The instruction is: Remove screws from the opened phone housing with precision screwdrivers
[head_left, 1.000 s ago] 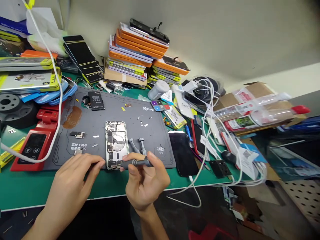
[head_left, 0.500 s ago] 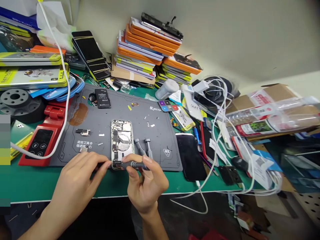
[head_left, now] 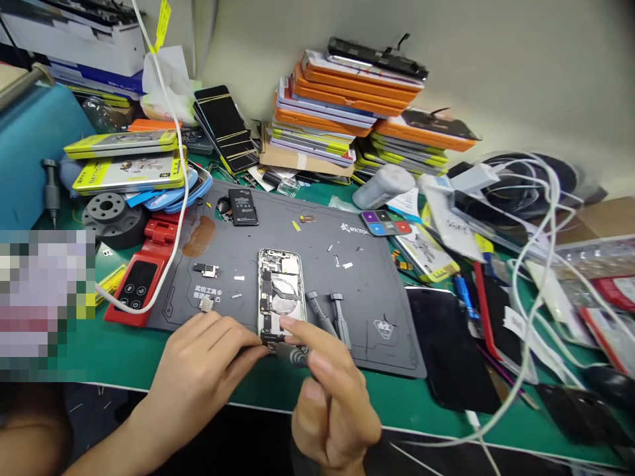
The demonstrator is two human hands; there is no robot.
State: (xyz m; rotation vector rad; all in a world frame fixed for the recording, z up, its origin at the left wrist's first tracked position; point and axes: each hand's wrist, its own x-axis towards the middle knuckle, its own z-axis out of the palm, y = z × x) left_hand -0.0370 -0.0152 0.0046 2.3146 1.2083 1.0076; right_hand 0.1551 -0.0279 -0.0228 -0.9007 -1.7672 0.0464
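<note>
An opened phone (head_left: 282,297) lies on the grey work mat (head_left: 317,264), its inner parts facing up. My left hand (head_left: 206,360) is closed at the phone's lower left corner, thumb and forefinger together; what they pinch, if anything, is too small to make out. With my right hand (head_left: 335,400) I hold a dark grey screwdriver (head_left: 292,354), its front end over the phone's bottom edge. One fingertip of that hand is over the phone's lower part. Two grey screwdrivers (head_left: 340,320) lie right of the phone. A black battery (head_left: 243,207) lies at the mat's upper left.
A red device (head_left: 136,284) with a white cable stands left of the mat. Orange and yellow boxes (head_left: 347,99) are stacked behind. At the right lie a black phone (head_left: 454,347) and tangled white cables (head_left: 533,304). Another person's arm (head_left: 34,430) shows at the lower left.
The view has shifted left, so things appear further right. My right hand has drawn lower and back from the phone, the screwdriver tilting more steeply. My left hand remains at the phone's corner.
</note>
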